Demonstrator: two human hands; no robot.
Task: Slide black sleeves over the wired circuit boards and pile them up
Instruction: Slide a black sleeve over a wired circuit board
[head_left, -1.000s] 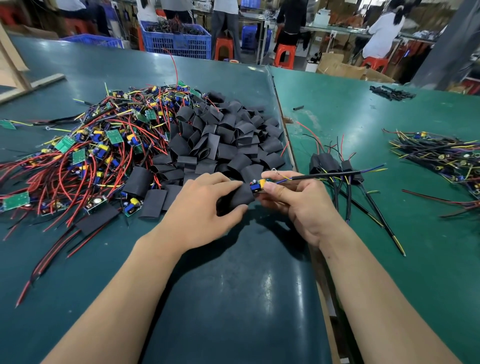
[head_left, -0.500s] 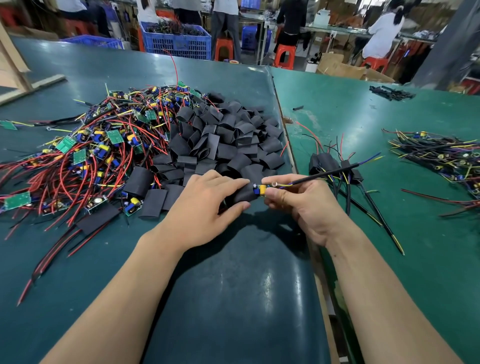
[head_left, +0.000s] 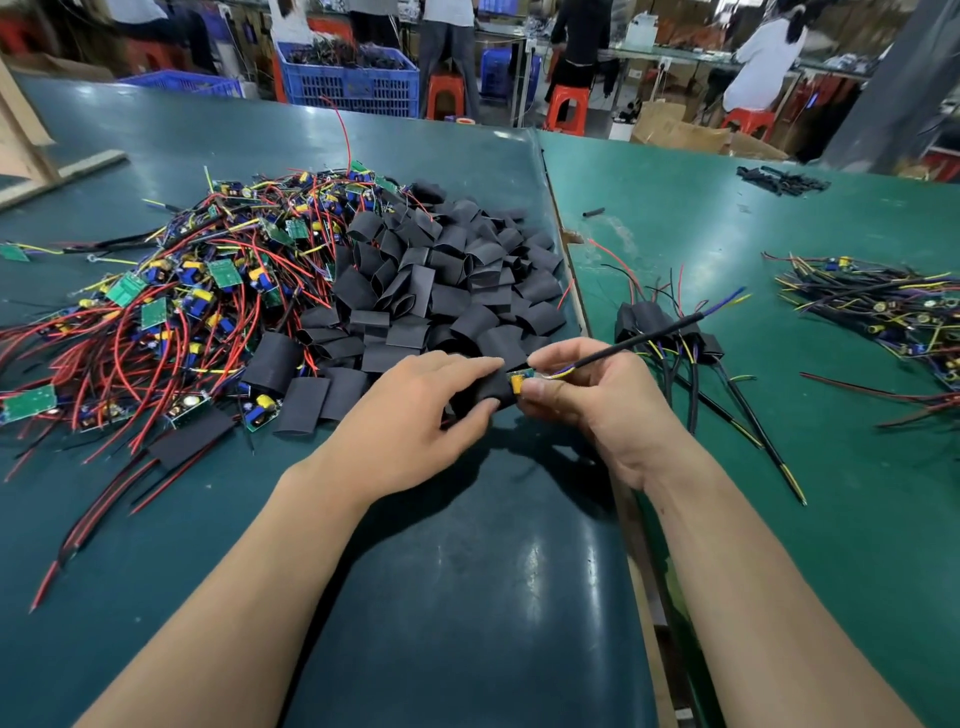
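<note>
Gripping one black sleeve (head_left: 485, 391) between thumb and curled fingers, left hand (head_left: 415, 410) at centre of the dark green table (head_left: 467, 597). Pinching the exposed end of one wired circuit board (head_left: 521, 382) at its yellow part, right hand (head_left: 597, 400) just at 3 o'clock of the left; board mostly inside the sleeve, only a sliver of green and yellow showing. One black cable (head_left: 654, 335) rising from the board toward 2 o'clock, ending in blue and yellow strands.

Two heaps at 10 to 12 o'clock of the hands: one tangle of bare boards with red wires (head_left: 171, 312), too many to count, and one pile of empty sleeves (head_left: 441, 280), likewise uncounted, touching each other. One small cluster of finished sleeved boards (head_left: 670, 325) at 2 o'clock on the lighter green table (head_left: 779, 519), roughly five, exact number unclear. One further bundle of black cabled parts (head_left: 883, 306) at 3 o'clock, well apart.

Compared with a second ago: less of the board showing outside the sleeve, blue part now hidden; cable tilted up more steeply; hands in nearly the same spot; heaps unchanged.
</note>
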